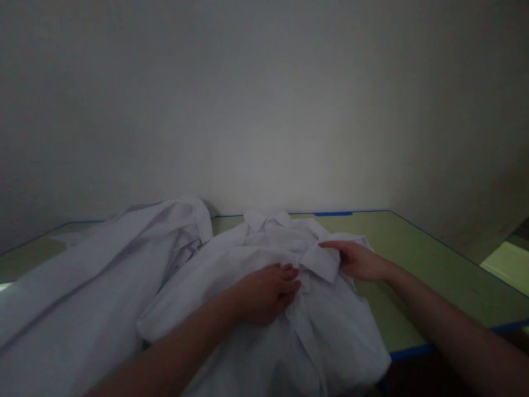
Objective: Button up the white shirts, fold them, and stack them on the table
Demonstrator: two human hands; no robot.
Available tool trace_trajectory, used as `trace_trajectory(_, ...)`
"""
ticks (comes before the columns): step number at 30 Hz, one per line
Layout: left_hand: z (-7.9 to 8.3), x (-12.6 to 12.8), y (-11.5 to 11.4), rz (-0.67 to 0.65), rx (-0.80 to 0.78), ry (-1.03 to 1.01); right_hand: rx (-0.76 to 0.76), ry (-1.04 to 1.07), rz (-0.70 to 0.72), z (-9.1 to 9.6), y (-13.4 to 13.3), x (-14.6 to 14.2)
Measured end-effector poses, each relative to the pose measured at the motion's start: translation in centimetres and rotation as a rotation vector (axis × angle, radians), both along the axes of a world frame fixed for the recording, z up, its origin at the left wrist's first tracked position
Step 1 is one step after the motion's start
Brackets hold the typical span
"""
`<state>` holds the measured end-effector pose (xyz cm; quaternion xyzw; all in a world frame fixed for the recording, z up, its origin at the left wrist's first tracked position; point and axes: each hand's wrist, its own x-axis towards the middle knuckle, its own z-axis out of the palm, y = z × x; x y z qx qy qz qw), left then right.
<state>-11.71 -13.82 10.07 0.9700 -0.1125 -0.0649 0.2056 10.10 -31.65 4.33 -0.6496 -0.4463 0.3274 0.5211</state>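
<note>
A white collared shirt (289, 331) lies spread on a green table (417, 259). My left hand (264, 292) rests on the shirt's front just below the collar, fingers curled and pressed on the cloth near the placket. My right hand (357, 259) is at the right collar flap (324, 262), fingers closed on its edge. A second collared white shirt (268, 220) lies behind the first, near the wall.
A large heap of white cloth (82, 286) covers the left of the table. The table has blue-taped edges (409, 351) and stands against a plain wall. Bare green surface lies to the right. The scene is dim.
</note>
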Motion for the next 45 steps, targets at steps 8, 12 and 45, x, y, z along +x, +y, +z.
trace_trajectory(8,-0.9,0.6,0.5,0.478,-0.313,-0.059,-0.091,-0.504,-0.096,4.9,4.5,-1.7)
trace_trajectory(12,-1.5,0.9,1.4,0.737,-0.674,-0.156,-0.128,-0.433,0.01,6.2,7.7,-2.5)
trace_trajectory(45,-0.9,1.1,3.3,0.841,-0.267,-0.477,0.131,0.324,0.093,1.5,11.0,-6.8)
